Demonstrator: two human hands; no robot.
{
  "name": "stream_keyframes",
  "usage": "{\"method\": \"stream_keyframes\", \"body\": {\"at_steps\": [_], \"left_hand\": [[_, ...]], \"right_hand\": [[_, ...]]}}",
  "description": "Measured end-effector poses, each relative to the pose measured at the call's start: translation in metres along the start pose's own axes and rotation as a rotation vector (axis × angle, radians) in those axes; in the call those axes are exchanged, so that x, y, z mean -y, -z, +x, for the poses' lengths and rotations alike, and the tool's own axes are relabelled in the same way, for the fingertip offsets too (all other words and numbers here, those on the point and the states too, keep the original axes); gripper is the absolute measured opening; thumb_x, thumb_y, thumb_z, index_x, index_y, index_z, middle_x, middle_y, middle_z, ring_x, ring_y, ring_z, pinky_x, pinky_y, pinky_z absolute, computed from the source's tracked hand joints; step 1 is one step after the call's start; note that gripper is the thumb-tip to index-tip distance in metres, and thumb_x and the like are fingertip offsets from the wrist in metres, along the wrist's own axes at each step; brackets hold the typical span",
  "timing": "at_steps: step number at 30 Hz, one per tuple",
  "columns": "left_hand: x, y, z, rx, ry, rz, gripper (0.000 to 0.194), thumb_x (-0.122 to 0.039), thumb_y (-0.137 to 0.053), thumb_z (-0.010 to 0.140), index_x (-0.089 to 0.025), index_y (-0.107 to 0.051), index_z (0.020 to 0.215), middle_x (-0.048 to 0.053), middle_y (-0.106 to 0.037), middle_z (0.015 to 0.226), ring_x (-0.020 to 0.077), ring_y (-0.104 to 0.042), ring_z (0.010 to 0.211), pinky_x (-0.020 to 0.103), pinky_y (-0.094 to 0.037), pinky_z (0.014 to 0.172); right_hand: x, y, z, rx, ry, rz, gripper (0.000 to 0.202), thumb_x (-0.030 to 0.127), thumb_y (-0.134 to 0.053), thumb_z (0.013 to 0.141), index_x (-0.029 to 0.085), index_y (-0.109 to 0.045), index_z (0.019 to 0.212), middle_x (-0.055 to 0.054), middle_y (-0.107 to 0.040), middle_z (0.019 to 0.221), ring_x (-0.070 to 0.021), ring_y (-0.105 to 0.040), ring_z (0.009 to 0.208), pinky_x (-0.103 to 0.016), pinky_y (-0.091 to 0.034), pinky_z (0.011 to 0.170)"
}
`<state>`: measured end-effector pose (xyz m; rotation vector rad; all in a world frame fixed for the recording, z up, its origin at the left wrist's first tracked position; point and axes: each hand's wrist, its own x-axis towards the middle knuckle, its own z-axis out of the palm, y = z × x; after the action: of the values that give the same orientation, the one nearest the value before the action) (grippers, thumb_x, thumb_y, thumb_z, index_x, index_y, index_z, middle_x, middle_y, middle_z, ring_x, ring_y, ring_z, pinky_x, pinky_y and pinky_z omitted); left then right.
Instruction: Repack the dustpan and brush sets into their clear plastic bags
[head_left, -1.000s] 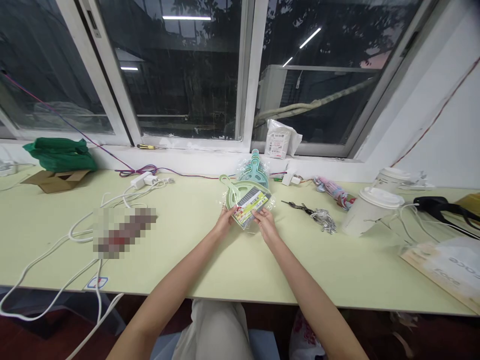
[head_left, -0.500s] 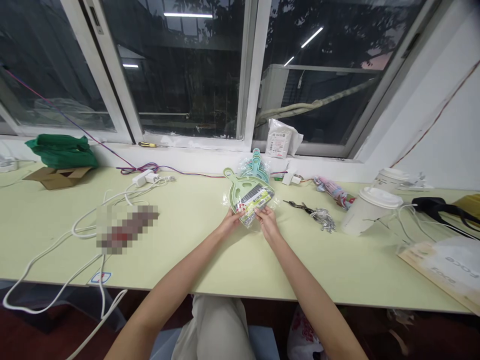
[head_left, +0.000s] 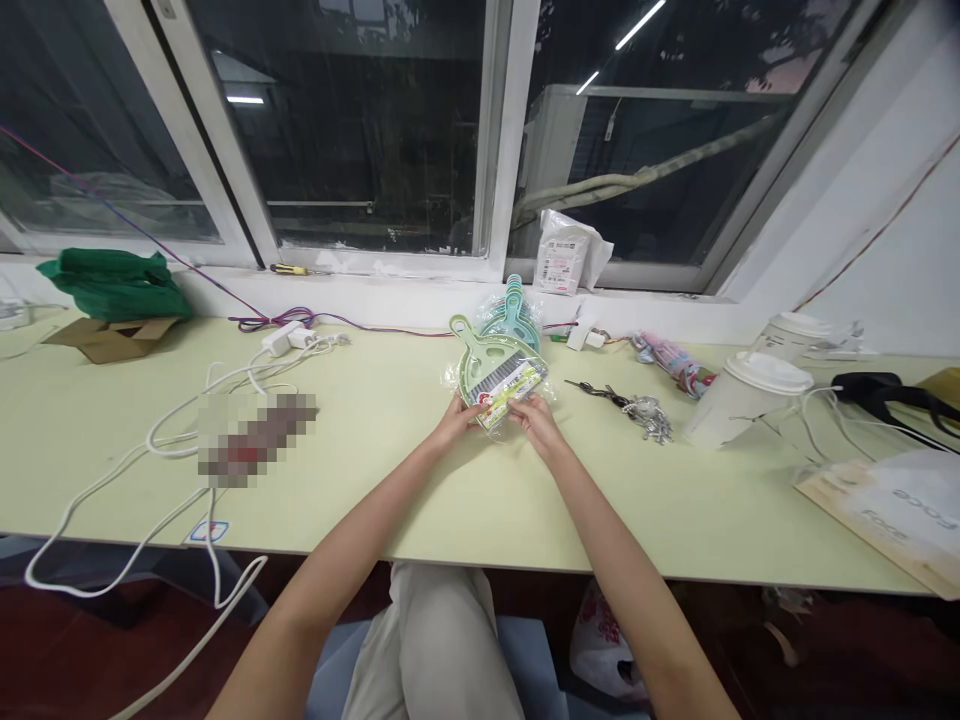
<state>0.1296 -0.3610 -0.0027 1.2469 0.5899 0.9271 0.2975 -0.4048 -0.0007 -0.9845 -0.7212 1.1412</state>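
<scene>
A small green dustpan-and-brush set (head_left: 491, 370) in a clear plastic wrapper lies on the pale green table (head_left: 465, 500), handle pointing back left. My left hand (head_left: 455, 420) grips its near left edge and my right hand (head_left: 534, 417) grips its near right edge by the printed label. Just behind it a stack of teal wrapped sets (head_left: 512, 315) leans toward the window sill.
White cables (head_left: 187, 420) and chargers sprawl at the left, with a green bag (head_left: 112, 285) and cardboard box behind. To the right lie a metal clip bundle (head_left: 637, 408), a pink folded item (head_left: 667, 360), two lidded paper cups (head_left: 746, 398) and a printed bag (head_left: 892, 515).
The wrapped set and both hands have shifted slightly away from me toward the stack; the view has tilted down a little. My grip on the set is unchanged.
</scene>
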Motion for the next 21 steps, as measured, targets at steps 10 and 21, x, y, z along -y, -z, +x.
{"method": "stream_keyframes", "body": {"at_steps": [10, 21], "left_hand": [[-0.001, 0.0, -0.003, -0.012, 0.041, 0.027, 0.07, -0.032, -0.074, 0.073, -0.025, -0.04, 0.134, 0.012, -0.06, 0.126, 0.0296, -0.064, 0.104, 0.046, -0.056, 0.082], [0.006, -0.006, 0.001, 0.006, 0.036, -0.074, 0.038, -0.028, -0.073, 0.075, -0.02, -0.06, 0.109, 0.01, -0.064, 0.12, 0.0307, -0.057, 0.116, 0.048, -0.05, 0.093]], "right_hand": [[-0.011, -0.004, 0.0, -0.03, 0.062, 0.075, 0.033, 0.023, -0.082, 0.058, 0.021, -0.061, 0.083, -0.001, -0.074, 0.086, -0.0189, -0.07, 0.081, -0.028, -0.06, 0.067], [-0.012, 0.001, 0.005, -0.123, 0.101, 0.087, 0.032, 0.023, -0.08, 0.056, 0.022, -0.06, 0.081, 0.0, -0.072, 0.084, -0.0174, -0.069, 0.077, -0.024, -0.058, 0.056]]}}
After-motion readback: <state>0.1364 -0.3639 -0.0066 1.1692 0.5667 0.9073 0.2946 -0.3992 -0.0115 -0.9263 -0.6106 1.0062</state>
